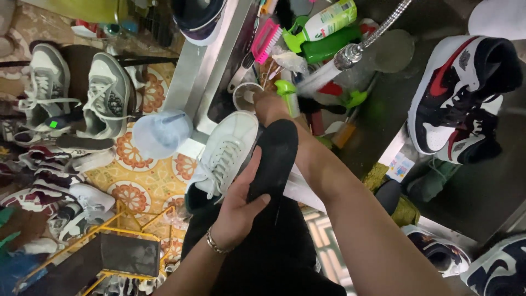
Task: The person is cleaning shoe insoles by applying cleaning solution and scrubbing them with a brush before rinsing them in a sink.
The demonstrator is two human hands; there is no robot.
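Observation:
My left hand [239, 206], with a bracelet on the wrist, grips a black insole [275, 156] from its left edge and holds it upright over my lap. A white lace-up sneaker [224, 151] lies just left of the insole on the sink's edge. My right hand [269, 105] reaches forward past the insole into a clutter of bottles. Its fingers are around something near a green spray nozzle [285, 89]; what it holds is hidden.
A pink brush [265, 38], green bottles [327, 48] and a shower hose head [350, 53] crowd the metal sink [189, 71]. A red, black and white high-top [460, 93] sits at right. Grey sneakers [107, 93], several other shoes and a yellow rack [112, 225] cover the patterned floor at left.

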